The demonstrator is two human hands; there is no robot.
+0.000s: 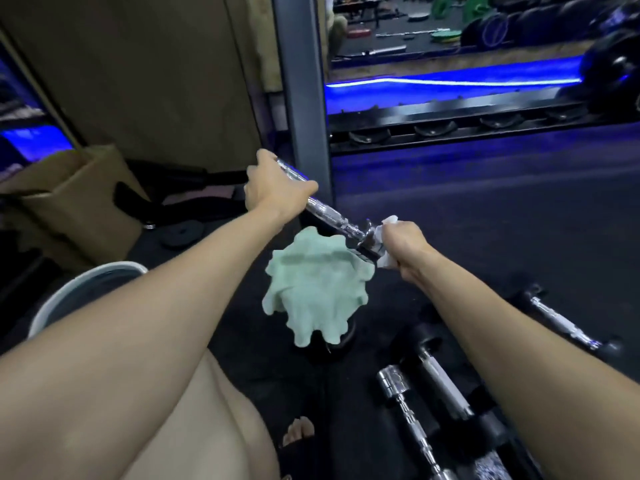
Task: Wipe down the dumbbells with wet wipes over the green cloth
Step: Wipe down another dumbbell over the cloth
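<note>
A chrome dumbbell bar (332, 213) is held slanting in the air above a crumpled green cloth (311, 289) that lies over a dark round object on the floor. My left hand (273, 188) grips the bar's upper end. My right hand (403, 242) is closed on a white wet wipe (384, 244) wrapped around the bar's lower end, where a collar and threaded part show.
Several more chrome bars (405, 407) lie on the dark floor at the lower right, one more bar (561, 323) farther right. A white bucket (86, 282) stands at the left, a cardboard box (79, 199) behind it. A grey rack post (301, 98) rises just beyond the hands.
</note>
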